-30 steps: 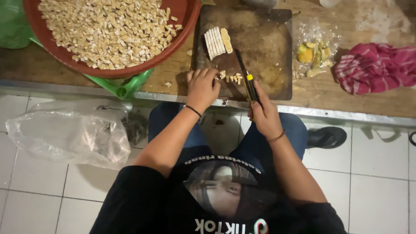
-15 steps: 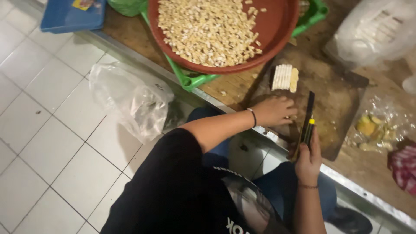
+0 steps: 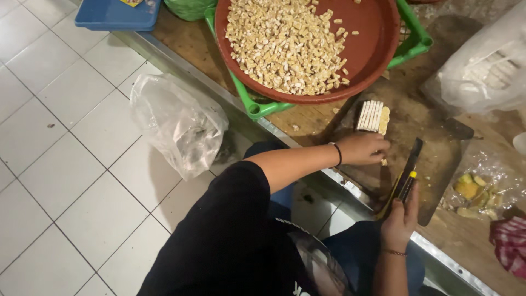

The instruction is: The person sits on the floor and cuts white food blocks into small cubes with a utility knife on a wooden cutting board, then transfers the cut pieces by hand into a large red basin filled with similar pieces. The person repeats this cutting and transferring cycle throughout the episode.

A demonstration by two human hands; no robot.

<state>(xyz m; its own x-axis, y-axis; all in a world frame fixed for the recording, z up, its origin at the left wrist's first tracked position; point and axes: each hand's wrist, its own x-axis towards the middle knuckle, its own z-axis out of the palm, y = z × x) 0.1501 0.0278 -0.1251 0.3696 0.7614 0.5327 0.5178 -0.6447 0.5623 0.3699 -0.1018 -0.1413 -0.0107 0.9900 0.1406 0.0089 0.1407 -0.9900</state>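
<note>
Far left up top there's a blue tray (image 3: 116, 13) sitting at the edge of the wooden tabletop (image 3: 189, 41), and below it a crumpled clear plastic bag (image 3: 178, 123) lying on the white tiled floor (image 3: 60, 164). Next over, a big red bowl (image 3: 378, 38) heaped with little cut cubes (image 3: 285, 44) sits inside a green crate (image 3: 257, 107). Just past the bowl's near rim there's a dark cutting board (image 3: 433, 148) with a sliced pale block (image 3: 372, 116) on its far end. The left hand (image 3: 364, 149) rests on the board right below that block, fingers curled down over a few small pieces, so narrow, not really gripping anything big. The right hand (image 3: 400, 216) is closed around the yellow-and-black handle of a knife (image 3: 408, 170), blade lying flat along the board and pointing away from the person. Further right, a sheet of clear plastic holds some yellowish scraps (image 3: 474, 189), a white-ish plastic bag (image 3: 485, 71) sits above that, and a red cloth (image 3: 509, 246) pokes in at the far right edge
</note>
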